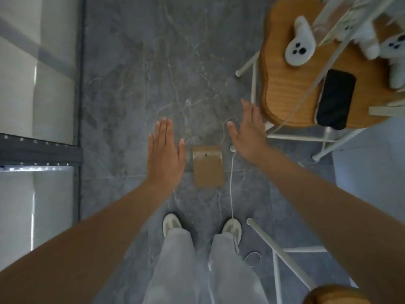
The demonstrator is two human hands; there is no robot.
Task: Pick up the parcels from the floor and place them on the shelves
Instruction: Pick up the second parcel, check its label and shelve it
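A small brown parcel [207, 166] lies flat on the grey marbled floor, just ahead of my feet. My left hand [165, 154] hovers to its left, palm down, fingers straight and together, holding nothing. My right hand [248, 130] is spread to the parcel's upper right, fingers apart and empty, close to the edge of a wooden stool. Both arms are stretched out and neither hand touches the parcel. A metal shelf unit [39, 150] with a dark grey beam runs along the left side.
A wooden stool [291, 88] on white legs stands at upper right, carrying a black phone [335, 99] and white controllers [300, 43]. A thin white cable [231, 183] trails over the floor beside the parcel. Another stool [335, 295] sits at bottom right.
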